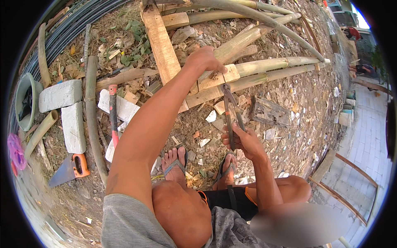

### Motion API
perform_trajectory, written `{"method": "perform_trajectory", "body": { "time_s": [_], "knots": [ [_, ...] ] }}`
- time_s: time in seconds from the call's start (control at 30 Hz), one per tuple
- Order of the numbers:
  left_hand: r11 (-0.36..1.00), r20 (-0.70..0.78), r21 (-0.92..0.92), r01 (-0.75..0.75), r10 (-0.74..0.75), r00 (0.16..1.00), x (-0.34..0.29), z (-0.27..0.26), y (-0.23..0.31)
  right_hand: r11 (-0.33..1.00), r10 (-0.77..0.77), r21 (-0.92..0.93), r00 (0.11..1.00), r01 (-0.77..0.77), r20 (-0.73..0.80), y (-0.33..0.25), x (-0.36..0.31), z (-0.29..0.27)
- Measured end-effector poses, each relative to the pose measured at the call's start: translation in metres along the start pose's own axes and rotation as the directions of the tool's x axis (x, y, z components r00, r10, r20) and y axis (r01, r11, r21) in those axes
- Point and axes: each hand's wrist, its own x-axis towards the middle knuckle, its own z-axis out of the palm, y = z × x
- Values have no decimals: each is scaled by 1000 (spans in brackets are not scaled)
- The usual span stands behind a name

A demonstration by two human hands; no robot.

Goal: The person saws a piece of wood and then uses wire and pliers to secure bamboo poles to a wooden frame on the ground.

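around the pincers [227, 103], white fragments [211, 116]

Matt metal pincers [227, 109]; rough-sawn wooden block [232, 73] just beyond their head; smooth bamboo pole [264, 66] to their upper right.

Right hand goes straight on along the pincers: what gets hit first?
Likely the wood block: it lies just beyond the head of the pincers, which the right hand would push ahead of it. Depth is unclear; they may already touch.
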Motion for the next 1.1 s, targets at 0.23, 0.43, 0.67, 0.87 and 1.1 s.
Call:
{"method": "perform_trajectory", "body": {
  "time_s": [0.23, 0.43, 0.67, 0.87, 1.1],
  "knots": [
    [1000, -33, 6, -7, 7, 999, 0, 0, -3, 976, 11, 214, 994, -33, 106, 4, -1, 10],
    [1000, -60, 6, -23, 23, 998, 1, 4, 11, 658, -165, 705, 863, -264, 478, 61, 36, 5],
    [998, -28, -56, -37, 36, 999, -3, -3, -3, 976, -153, -170, 986, 140, -66, 7, -7, 2],
    [999, -39, -14, -45, 45, 998, 2, -2, -5, 96, -964, -992, 256, 84, -71, 14, -4, 13],
    [1000, -99, 2, -16, 16, 995, -4, 1, 6, 938, -278, -255, 948, 234, -155, 29, 14, -5]
  ]
}}
